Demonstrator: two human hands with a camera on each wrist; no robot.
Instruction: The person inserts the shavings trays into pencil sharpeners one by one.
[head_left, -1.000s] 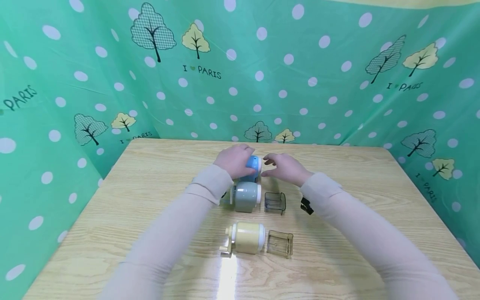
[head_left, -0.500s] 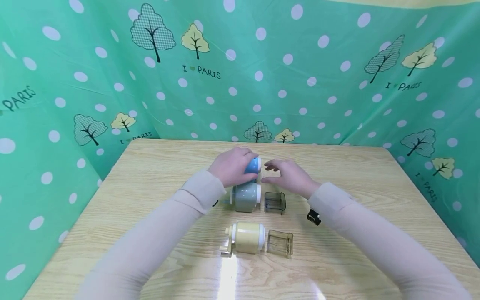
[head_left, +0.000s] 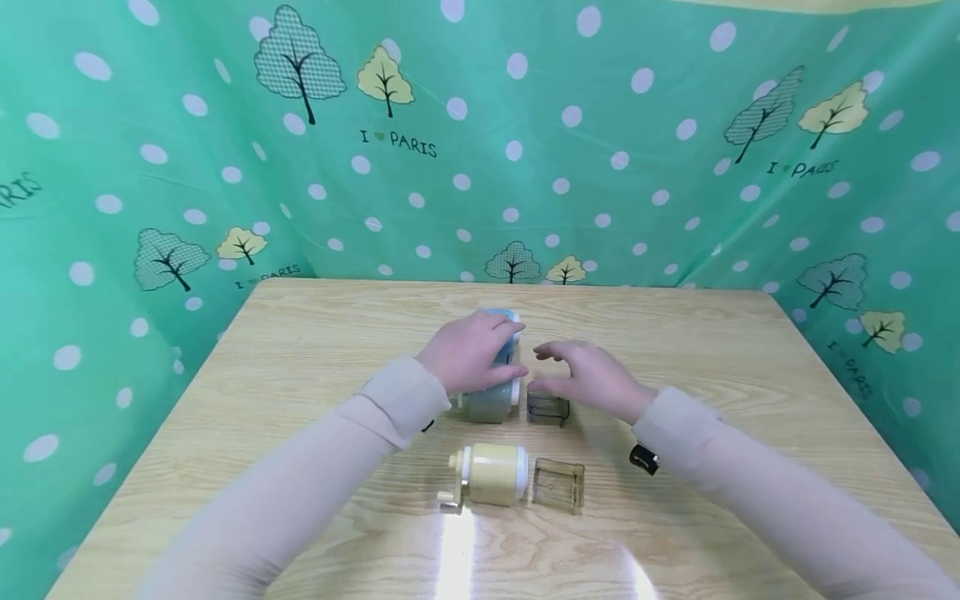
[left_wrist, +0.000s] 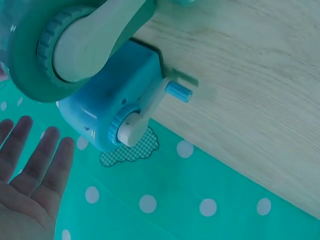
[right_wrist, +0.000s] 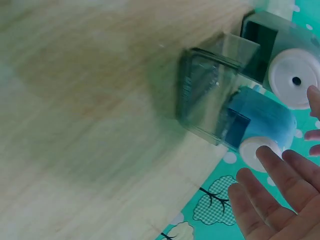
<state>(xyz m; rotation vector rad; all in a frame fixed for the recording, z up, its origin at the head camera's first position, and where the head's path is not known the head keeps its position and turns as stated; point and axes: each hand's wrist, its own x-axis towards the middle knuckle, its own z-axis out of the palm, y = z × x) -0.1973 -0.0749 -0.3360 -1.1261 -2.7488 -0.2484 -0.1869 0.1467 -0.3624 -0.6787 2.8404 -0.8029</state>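
Three hand-crank pencil sharpeners lie in a column on the table. My left hand (head_left: 472,354) is spread over the blue sharpener (left_wrist: 107,95) and the grey-green sharpener (head_left: 489,407), hiding part of both in the head view. In the left wrist view its fingers are extended, apart from both sharpeners. My right hand (head_left: 596,382) hovers to their right with fingers loosely bent and nothing in it. Below that hand is a clear dark shavings drawer (right_wrist: 207,95), standing out from the grey-green sharpener's drawer side. Each sharpener has a white round front facing right and its crank on the left.
Nearer to me sits the yellow sharpener (head_left: 495,473), with its clear brownish drawer (head_left: 558,485) lying just to its right. A green dotted curtain (head_left: 465,167) hangs behind and along both sides of the wooden table (head_left: 315,517).
Both hands have moved toward me, from beside the blue sharpener to over and beside the grey-green one. The sharpeners and drawers have stayed in place.
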